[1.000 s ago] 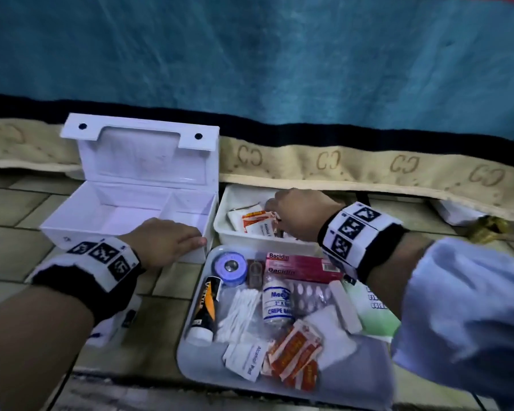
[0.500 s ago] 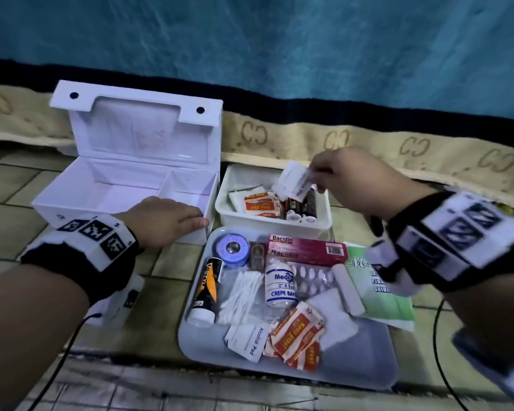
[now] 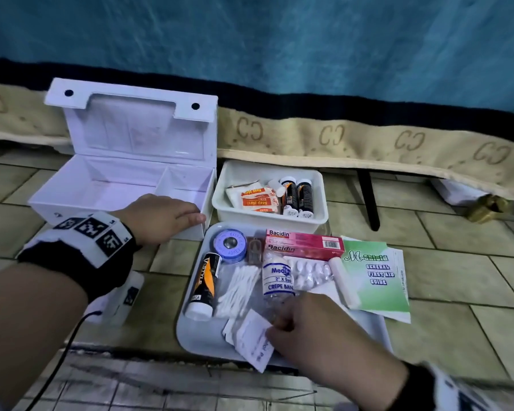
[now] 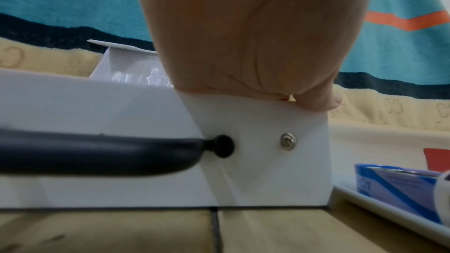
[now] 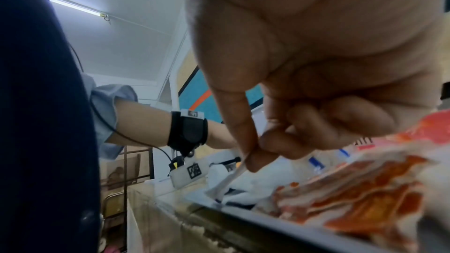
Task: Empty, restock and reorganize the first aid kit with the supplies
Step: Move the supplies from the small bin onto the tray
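A white first aid box (image 3: 122,185) sat at left centre of the head view on the tiled floor (image 3: 457,262), its lid propped upright and its two compartments bare. The left hand (image 3: 158,221) lay on the box's front right corner, fingers straight along the rim; the left wrist view showed the palm (image 4: 255,41) pressed on that edge above a black handle (image 4: 97,153).

Lower centre, a flat white tray (image 3: 196,336) held a blue tape roll (image 3: 229,244), a black and orange tube (image 3: 204,286), cotton swabs (image 3: 238,289), a crepe bandage roll (image 3: 278,278), a blister of pills (image 3: 310,274) and a pink box (image 3: 304,244). A green first aid guide (image 3: 374,280) lay over the tray's right edge.

Just above the tray, a small white bin (image 3: 318,209) held orange plaster packets (image 3: 255,198) and two dark bottles (image 3: 297,197).

At the tray's near edge, the right hand (image 3: 318,330) pinched a white alcohol pad sachet (image 3: 254,339) between thumb and forefinger, other fingers curled; the right wrist view showed the sachet (image 5: 231,178) held by one edge beside orange packets (image 5: 353,195).
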The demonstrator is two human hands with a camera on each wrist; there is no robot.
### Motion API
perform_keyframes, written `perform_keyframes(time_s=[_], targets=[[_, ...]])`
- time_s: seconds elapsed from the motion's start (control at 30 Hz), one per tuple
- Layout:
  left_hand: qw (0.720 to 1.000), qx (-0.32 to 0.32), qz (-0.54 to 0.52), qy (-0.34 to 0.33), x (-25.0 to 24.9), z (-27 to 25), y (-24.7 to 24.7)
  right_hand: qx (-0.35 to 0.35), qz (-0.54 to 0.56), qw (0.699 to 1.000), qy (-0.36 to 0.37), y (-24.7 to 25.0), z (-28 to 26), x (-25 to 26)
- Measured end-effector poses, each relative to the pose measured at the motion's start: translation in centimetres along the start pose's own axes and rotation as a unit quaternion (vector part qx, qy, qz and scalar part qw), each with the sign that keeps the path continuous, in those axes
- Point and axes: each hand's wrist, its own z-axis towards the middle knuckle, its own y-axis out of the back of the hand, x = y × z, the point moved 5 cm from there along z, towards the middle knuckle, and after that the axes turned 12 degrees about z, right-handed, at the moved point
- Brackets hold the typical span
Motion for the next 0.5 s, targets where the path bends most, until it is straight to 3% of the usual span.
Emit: perform_keyframes(time_s=[0.2,0.5], targets=[[1.0,-0.004,-0.011,0.004,0.1,0.1,0.0,-0.069,-0.057,0.996,-0.006,-1.4,0.3,0.3],[1.0,-0.012,-0.004,-0.001,0.0,0.2,0.1,-0.068,-0.02,0.997,-0.03,-2.6,0.9,-0.7]])
